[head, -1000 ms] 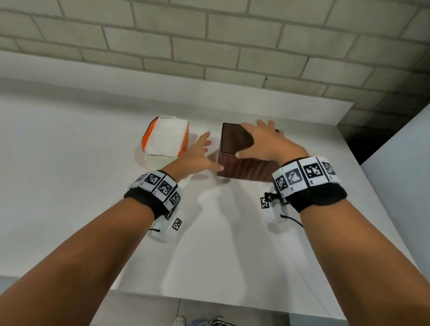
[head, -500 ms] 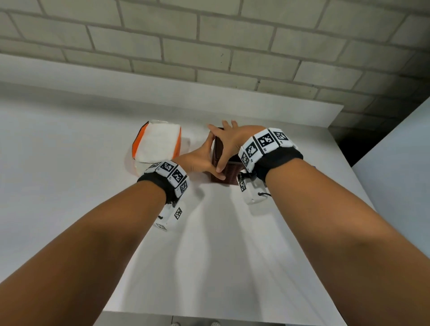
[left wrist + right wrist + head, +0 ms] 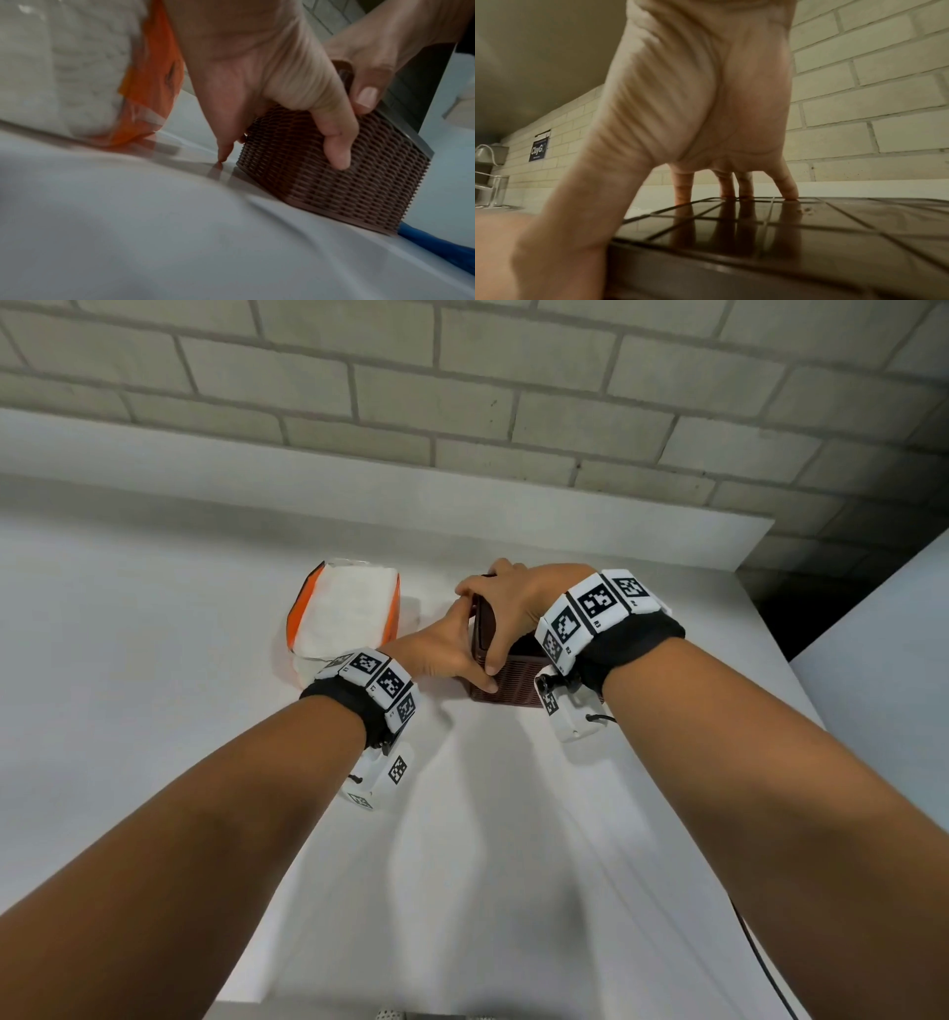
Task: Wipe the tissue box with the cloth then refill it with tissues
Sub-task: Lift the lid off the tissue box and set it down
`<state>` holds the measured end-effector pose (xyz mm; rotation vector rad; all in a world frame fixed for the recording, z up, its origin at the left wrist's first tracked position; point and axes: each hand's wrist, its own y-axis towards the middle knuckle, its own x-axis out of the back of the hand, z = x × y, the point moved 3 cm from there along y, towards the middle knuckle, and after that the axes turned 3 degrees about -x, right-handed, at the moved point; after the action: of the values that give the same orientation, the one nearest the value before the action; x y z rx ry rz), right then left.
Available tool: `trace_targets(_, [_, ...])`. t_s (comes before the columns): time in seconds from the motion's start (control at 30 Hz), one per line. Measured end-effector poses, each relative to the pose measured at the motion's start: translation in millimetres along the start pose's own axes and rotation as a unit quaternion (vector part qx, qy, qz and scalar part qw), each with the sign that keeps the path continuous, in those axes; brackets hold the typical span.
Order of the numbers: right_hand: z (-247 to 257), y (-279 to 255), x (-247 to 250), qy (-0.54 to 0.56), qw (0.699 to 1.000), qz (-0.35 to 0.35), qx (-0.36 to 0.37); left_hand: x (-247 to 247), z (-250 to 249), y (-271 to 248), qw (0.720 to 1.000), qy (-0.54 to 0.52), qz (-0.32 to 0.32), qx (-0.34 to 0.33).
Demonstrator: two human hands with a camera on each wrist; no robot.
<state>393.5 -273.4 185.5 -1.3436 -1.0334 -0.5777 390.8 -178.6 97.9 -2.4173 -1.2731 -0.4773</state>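
Note:
A brown woven tissue box (image 3: 508,691) (image 3: 321,178) stands on the white table (image 3: 154,649). Its glossy dark lid (image 3: 484,629) (image 3: 808,233) looks tilted up at the left edge. My left hand (image 3: 441,654) (image 3: 257,71) grips the box's left side, with the thumb lying on the woven front face. My right hand (image 3: 518,603) (image 3: 700,101) reaches over the lid and grips it, fingertips at the far edge and thumb at the near corner. A white tissue pack in orange wrap (image 3: 349,608) (image 3: 77,60) lies left of the box. A blue cloth (image 3: 437,245) shows beside the box's right foot.
A raised white ledge (image 3: 359,495) and a brick wall (image 3: 513,392) close off the back. A white panel (image 3: 883,711) stands to the right. The table's front edge (image 3: 462,1006) is near my elbows. A dark gap (image 3: 770,608) opens at the back right corner.
My right hand slid from the top of the box to its left end and took hold of the lid. My left hand closed on the box's left side.

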Motion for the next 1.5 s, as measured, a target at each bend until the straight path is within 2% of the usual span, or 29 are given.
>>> trace_targets(0.3, [-2.6,-2.7,0.0,0.014,1.000,-0.028,-0.004,2.2,3.0,1.7,1.000,-0.009,0.009,0.001])
trace_targets(0.57, [-7.0,-5.7,-0.4,0.024,0.999,-0.019,-0.020,1.4,-0.2,-3.4,1.000,-0.021,0.019,0.002])
trace_targets(0.73, [-6.7,-6.0,-0.2,0.022,0.999,-0.047,-0.013,1.1,-1.1,-3.9,1.000,-0.025,0.017,-0.005])
trace_targets(0.97, [-29.9,-27.1,27.6,0.077,0.993,-0.089,-0.015,1.4,-2.3,-3.8,1.000,-0.019,0.011,-0.012])
trace_targets(1.1, [-51.2,-42.9,32.1,0.189,0.973,-0.129,-0.009,1.0,-2.4,-5.8,1.000,-0.022,0.018,-0.004])
trace_targets(1.17, [-64.4,-55.0,37.8,0.284,0.942,-0.180,0.010,0.2,-3.2,-6.6,1.000,-0.018,0.025,-0.001])
trace_targets(1.23, [-77.8,-65.8,38.9,0.412,0.881,-0.228,0.051,-0.1,-4.1,-7.3,1.000,-0.013,0.027,0.006])
trace_targets(1.33, [-89.7,-83.4,26.4,0.622,0.734,-0.244,0.123,-2.2,-6.7,-9.9,1.000,-0.014,0.019,0.019])
trace_targets(1.43, [-95.6,-96.1,6.8,0.752,0.586,-0.262,0.152,-3.5,-8.2,-12.8,0.999,-0.017,0.001,0.042])
trace_targets(1.5, [-97.1,-98.9,-10.6,0.836,0.453,-0.264,0.166,-3.3,-8.2,-14.6,0.998,-0.018,-0.013,0.056])
